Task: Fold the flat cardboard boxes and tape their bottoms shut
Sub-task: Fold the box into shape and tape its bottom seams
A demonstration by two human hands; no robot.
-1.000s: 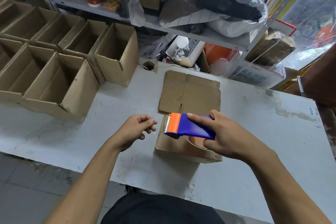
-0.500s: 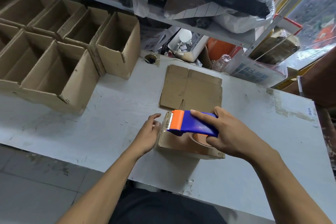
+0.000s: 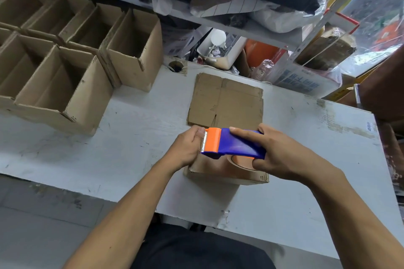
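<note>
a scuffed white table (image 3: pixel 109 159) stands on grey floor (image 3: pixel 32 236), before a cluttered metal shelf (image 3: pixel 251 28).

1. One view only — a wide-angle camera worn on the person's head, looking forward and steeply down.
2. It sits close above the white scuffed bench (image 3: pixel 113 159), forearms entering from the bottom edge.
3. Farther up the frame — a cluttered grey metal shelf (image 3: pixel 251 28) behind the bench.

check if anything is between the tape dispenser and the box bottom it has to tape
Nothing visible. The tape dispenser, gripped by the right hand, sits directly over the folded box; the left hand holds the box's left end beside the blade.
</note>
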